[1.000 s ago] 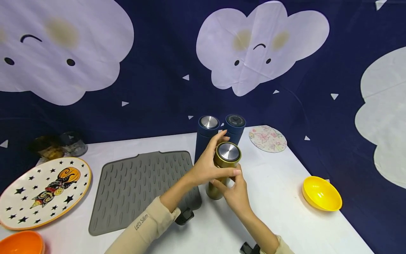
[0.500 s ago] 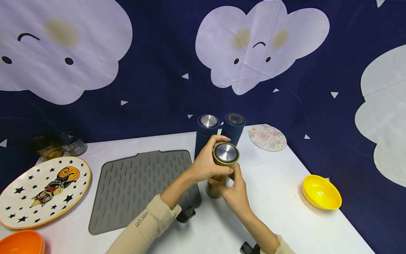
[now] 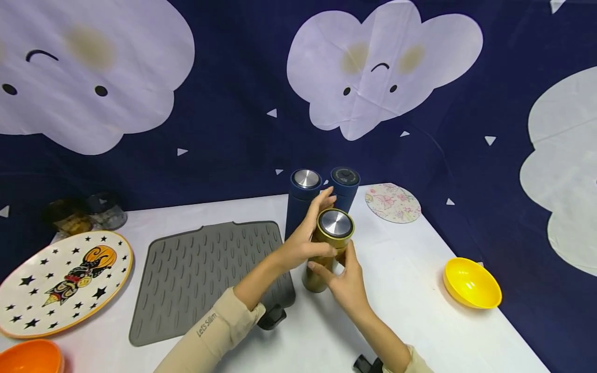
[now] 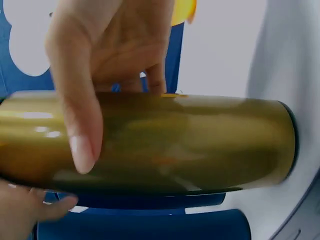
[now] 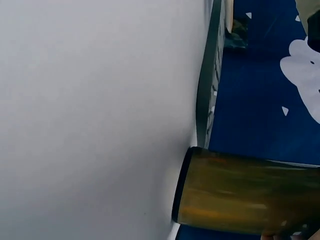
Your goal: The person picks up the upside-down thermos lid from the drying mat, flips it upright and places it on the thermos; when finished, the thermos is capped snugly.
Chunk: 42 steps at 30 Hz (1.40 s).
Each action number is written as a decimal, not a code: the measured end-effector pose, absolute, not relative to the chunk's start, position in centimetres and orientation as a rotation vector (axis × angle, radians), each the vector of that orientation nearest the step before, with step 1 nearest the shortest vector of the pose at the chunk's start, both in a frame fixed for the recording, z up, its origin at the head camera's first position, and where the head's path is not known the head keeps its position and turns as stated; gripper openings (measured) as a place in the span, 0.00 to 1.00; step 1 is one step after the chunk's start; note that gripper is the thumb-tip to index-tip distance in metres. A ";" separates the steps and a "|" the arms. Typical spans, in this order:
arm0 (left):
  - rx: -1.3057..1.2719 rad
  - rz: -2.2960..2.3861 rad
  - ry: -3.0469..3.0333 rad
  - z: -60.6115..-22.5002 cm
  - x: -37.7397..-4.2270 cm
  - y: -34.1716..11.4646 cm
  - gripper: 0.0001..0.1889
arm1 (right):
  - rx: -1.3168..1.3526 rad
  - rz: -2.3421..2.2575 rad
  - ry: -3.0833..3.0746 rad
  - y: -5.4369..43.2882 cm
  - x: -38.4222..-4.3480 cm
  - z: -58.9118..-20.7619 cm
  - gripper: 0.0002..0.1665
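Note:
A gold thermos bottle (image 3: 315, 280) with a silver-topped lid (image 3: 336, 223) stands upright on the white table. My right hand (image 3: 349, 285) grips its body below the lid, and in the left wrist view the thumb (image 4: 82, 135) lies across the gold side. Around the upper part is my left hand (image 3: 300, 243), its fingers spread out past the far side and its thumb in front of the body. Whether the left thumb touches the bottle I cannot tell. In the right wrist view the thermos base (image 5: 185, 187) meets the table. Two blue thermos bottles (image 3: 298, 207) stand just behind.
A grey ribbed mat (image 3: 210, 280) lies to the left. Beyond it are a star-patterned plate (image 3: 28, 305), an orange bowl (image 3: 32, 357) and two dark jars (image 3: 107, 212). A floral round mat (image 3: 393, 203) and a yellow bowl (image 3: 472, 283) sit on the right.
Half a second ago my left fingers were curled round the top of the gold thermos; now they have straightened and spread. The right hand keeps its grip in the same place.

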<state>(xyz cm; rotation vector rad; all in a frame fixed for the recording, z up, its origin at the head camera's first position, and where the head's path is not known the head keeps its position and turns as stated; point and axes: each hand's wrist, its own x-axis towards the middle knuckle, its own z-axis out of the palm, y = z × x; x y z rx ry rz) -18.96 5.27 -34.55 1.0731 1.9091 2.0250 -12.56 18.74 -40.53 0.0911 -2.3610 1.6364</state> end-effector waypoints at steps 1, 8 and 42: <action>1.062 1.997 1.999 -34.5 -18.8 5.3 0.50 | 0.091 1.634 -2.364 18.8 -12.6 -40.5 0.40; 1.064 2.087 1.957 -34.6 -18.6 5.5 0.50 | 0.100 1.652 -2.354 18.8 -12.5 -40.6 0.42; 1.344 1.821 1.656 -34.9 -19.5 3.4 0.34 | 0.461 1.589 -2.433 19.8 -12.0 -40.0 0.42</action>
